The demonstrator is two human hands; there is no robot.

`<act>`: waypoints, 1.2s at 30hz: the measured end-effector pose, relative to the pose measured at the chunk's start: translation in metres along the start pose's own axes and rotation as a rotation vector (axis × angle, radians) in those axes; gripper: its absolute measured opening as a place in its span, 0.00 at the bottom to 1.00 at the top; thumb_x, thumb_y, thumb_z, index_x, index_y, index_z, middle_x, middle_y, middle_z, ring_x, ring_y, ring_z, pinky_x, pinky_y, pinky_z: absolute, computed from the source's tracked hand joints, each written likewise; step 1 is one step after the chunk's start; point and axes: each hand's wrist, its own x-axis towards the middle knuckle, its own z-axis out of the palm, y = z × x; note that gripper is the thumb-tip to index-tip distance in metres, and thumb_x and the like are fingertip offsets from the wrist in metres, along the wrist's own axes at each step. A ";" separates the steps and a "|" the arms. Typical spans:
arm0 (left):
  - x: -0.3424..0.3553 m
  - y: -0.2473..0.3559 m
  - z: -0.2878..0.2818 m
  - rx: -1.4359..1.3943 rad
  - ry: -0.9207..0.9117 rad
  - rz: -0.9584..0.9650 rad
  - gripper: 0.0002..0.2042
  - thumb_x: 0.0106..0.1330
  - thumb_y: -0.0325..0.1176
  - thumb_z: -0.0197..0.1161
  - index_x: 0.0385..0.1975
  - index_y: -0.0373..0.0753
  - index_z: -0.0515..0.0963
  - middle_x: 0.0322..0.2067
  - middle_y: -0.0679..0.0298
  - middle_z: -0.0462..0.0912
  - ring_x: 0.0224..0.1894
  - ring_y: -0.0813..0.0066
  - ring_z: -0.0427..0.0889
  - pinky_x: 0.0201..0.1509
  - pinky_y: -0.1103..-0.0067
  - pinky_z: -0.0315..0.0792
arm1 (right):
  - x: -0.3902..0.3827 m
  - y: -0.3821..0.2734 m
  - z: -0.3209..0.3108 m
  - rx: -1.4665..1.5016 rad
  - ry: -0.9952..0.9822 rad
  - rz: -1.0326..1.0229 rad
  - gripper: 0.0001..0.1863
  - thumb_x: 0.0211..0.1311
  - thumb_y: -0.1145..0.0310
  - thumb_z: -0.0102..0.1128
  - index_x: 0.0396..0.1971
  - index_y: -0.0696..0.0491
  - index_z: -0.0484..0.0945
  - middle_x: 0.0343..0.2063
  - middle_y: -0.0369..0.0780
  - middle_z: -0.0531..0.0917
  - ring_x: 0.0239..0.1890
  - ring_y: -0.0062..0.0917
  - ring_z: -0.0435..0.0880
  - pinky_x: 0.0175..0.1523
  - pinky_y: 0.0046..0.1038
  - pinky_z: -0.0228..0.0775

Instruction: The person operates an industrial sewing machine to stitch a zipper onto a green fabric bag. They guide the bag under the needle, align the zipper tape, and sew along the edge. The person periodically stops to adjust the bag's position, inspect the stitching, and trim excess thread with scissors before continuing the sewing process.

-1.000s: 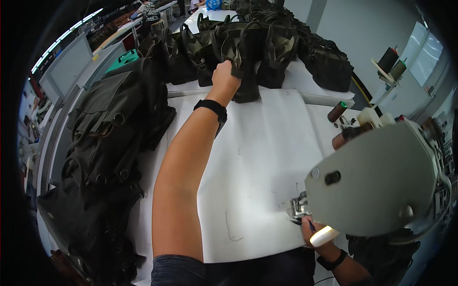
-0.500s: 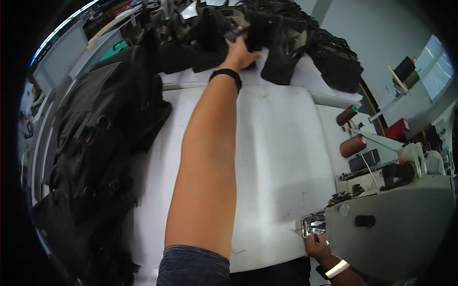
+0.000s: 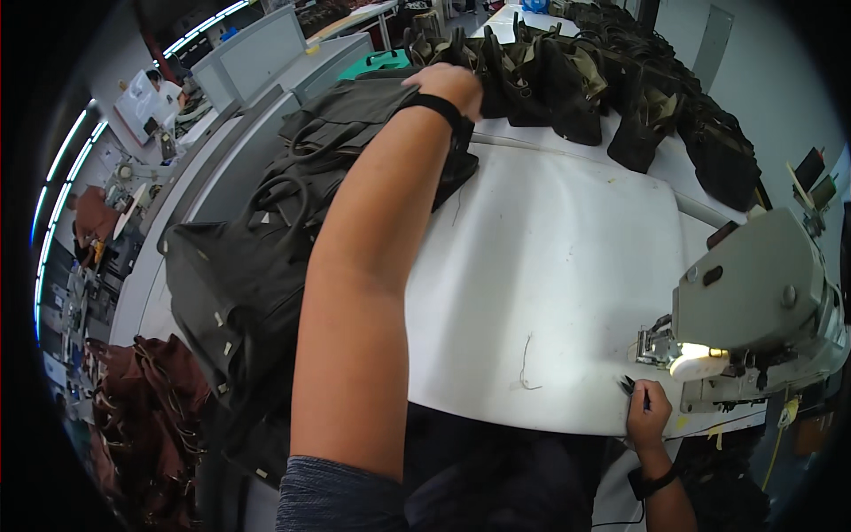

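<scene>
My left arm stretches far forward, and my left hand (image 3: 450, 87) is over the far end of a pile of dark grey-green bags (image 3: 239, 275) along the table's left side. Its fingers bend down out of sight behind the hand, so any grip is hidden. My right hand (image 3: 649, 412) rests at the near edge of the white table (image 3: 567, 266), fingers closed round small black thread snips (image 3: 628, 385) whose points face away. Just beyond it stands a grey sewing machine (image 3: 753, 293) with its lamp lit.
More dark bags (image 3: 567, 89) with handles stand in a row at the back. Reddish-brown bags (image 3: 151, 399) hang low at the left. A loose thread (image 3: 525, 363) lies on the table. Beyond a grey partition (image 3: 253, 53), another person (image 3: 164, 97) is at work.
My left hand has moved from the standing bags at the back to the pile on the left. The view has swung left. My right hand now shows beside the machine with snips.
</scene>
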 end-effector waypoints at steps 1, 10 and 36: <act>0.018 -0.032 0.016 0.062 -0.137 -0.014 0.39 0.57 0.62 0.77 0.69 0.55 0.78 0.70 0.63 0.76 0.71 0.48 0.75 0.65 0.32 0.71 | 0.000 -0.006 0.003 0.032 -0.005 -0.001 0.05 0.71 0.75 0.60 0.35 0.60 0.82 0.27 0.45 0.83 0.29 0.33 0.83 0.36 0.32 0.74; -0.022 -0.056 0.092 0.004 0.398 -0.218 0.24 0.73 0.39 0.59 0.66 0.34 0.76 0.64 0.41 0.78 0.62 0.32 0.80 0.53 0.28 0.74 | 0.002 -0.004 0.008 0.059 0.126 -0.048 0.04 0.68 0.73 0.64 0.34 0.56 0.84 0.30 0.46 0.85 0.32 0.43 0.87 0.39 0.37 0.78; -0.319 0.054 0.261 -0.283 0.143 0.395 0.44 0.77 0.63 0.52 0.76 0.26 0.58 0.75 0.32 0.58 0.74 0.25 0.59 0.77 0.51 0.60 | 0.016 0.031 0.000 -0.176 0.274 -0.092 0.18 0.63 0.66 0.67 0.52 0.53 0.82 0.46 0.45 0.84 0.48 0.45 0.84 0.52 0.44 0.78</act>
